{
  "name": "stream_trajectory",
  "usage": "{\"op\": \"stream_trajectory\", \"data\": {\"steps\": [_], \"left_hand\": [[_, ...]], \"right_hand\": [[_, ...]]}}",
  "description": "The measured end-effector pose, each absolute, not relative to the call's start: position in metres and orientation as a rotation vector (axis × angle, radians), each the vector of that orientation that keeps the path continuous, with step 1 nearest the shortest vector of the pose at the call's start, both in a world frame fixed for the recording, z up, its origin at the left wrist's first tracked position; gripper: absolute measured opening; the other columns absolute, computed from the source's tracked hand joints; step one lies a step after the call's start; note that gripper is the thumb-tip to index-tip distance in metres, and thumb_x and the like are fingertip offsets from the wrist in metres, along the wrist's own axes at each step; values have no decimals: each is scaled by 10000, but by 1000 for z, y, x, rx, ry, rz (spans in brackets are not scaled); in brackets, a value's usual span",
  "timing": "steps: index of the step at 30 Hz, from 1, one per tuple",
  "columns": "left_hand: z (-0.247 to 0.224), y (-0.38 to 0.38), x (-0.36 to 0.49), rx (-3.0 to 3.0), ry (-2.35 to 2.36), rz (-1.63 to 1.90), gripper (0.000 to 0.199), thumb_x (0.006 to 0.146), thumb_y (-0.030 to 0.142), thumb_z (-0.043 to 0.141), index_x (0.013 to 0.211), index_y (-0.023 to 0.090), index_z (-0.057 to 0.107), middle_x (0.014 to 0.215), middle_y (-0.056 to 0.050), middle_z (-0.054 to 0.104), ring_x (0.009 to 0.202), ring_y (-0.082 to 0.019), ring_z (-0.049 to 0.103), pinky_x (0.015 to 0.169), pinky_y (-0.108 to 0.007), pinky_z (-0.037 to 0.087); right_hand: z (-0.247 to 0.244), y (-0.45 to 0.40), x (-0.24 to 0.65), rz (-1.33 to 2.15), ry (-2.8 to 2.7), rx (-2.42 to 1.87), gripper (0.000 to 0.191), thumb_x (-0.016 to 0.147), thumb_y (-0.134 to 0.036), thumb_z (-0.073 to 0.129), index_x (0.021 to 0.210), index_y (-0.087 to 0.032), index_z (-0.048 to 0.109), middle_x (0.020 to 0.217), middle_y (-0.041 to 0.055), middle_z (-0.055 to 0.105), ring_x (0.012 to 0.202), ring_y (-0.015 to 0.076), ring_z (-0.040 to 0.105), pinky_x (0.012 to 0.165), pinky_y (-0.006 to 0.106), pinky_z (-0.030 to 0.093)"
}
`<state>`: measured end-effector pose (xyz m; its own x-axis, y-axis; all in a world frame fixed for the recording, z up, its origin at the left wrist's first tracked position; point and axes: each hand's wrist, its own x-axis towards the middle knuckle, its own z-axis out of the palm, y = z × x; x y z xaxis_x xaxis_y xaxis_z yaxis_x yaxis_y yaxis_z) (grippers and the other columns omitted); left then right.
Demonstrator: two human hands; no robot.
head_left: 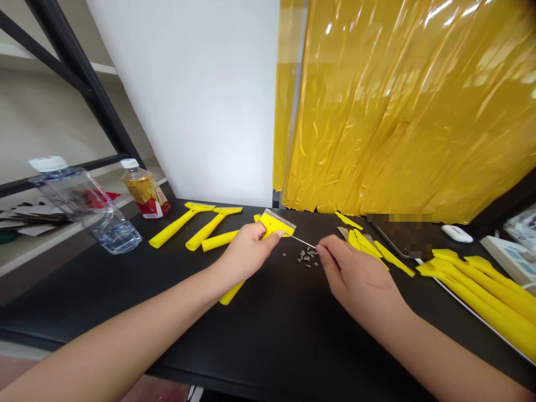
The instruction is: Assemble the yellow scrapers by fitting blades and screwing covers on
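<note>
Counter [272, 346]: contents and condition of both grips

The black counter spans the lower frame. Yellow sheeting [402, 111] hangs at upper right; a white panel [201, 95] stands at upper centre. Yellow handles [481, 287] lie grouped at lower right. A clear bottle [92, 204] stands at left, near a smaller drink bottle [146, 192]. Both grips are closed: the left hand [247, 251] on a yellow scraper [274, 222] at frame centre, the right hand [360, 276], right of centre, on a thin metal tool [304, 242] whose tip is at the scraper's head. Yellow strips [366, 244] lie right of centre. Small screws [307, 257] lie scattered between the hands.
</note>
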<state>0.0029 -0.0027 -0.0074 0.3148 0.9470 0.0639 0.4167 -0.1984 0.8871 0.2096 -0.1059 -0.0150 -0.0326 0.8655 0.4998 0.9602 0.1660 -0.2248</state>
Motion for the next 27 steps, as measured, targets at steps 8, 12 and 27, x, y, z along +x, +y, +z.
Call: {"op": "stream_trajectory", "data": {"steps": [8, 12, 27], "left_hand": [[-8, -4, 3, 1814, 1251, 818, 434, 915, 509, 620, 636, 228, 442, 494, 43, 482, 436, -126, 436, 468, -272, 263], [-8, -3, 3, 1816, 1266, 837, 447, 912, 521, 624, 629, 228, 439, 486, 44, 472, 432, -126, 427, 467, -272, 264], [-7, -5, 4, 1814, 1255, 832, 455, 913, 518, 622, 623, 229, 427, 489, 44, 469, 434, -125, 430, 465, -270, 269]], "right_hand": [[-16, -103, 214, -291, -1902, -1714, 187, 1065, -410, 474, 1007, -250, 551, 857, 20, 708, 654, 210, 674, 536, 308, 359], [-18, -102, 215, -273, -1902, -1655, 149, 1051, -357, 492, 1112, -226, 528, 979, 66, 730, 710, 219, 697, 553, 314, 391], [-14, -104, 213, -162, -1945, -1602, 151, 1050, -384, 498, 1076, -237, 518, 897, 34, 716, 681, 205, 698, 552, 294, 407]]}}
